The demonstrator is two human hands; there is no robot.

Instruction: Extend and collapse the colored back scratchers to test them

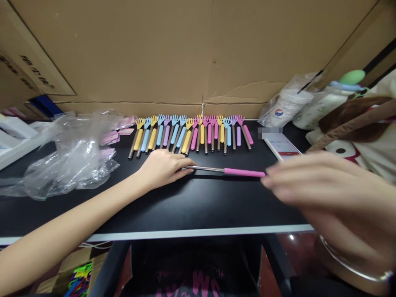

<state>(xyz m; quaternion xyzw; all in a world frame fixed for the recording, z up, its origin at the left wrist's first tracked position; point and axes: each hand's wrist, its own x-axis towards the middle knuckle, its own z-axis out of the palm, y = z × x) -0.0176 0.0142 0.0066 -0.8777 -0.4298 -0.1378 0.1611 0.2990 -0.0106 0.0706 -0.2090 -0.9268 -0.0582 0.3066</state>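
Observation:
A back scratcher with a thin metal rod and a pink handle [244,172] extends sideways above the black table. My left hand [162,168] is closed around its rod end, covering the claw end. At the far end of the handle is my right hand [334,194], smeared by motion. Its fingertips meet or overlap the handle tip; whether they grip it cannot be made out. Behind my left hand lies a row of short back scratchers [185,140] in yellow, blue, purple and pink, claws pointing away.
Crumpled clear plastic bags [71,161] and small pink cards [113,136] lie left, beside a white tray [18,142]. On the right are a phone [283,145], a bagged cup [287,108], a bottle [324,105] and a cloth bag [346,136]. A cardboard wall [154,53] stands behind.

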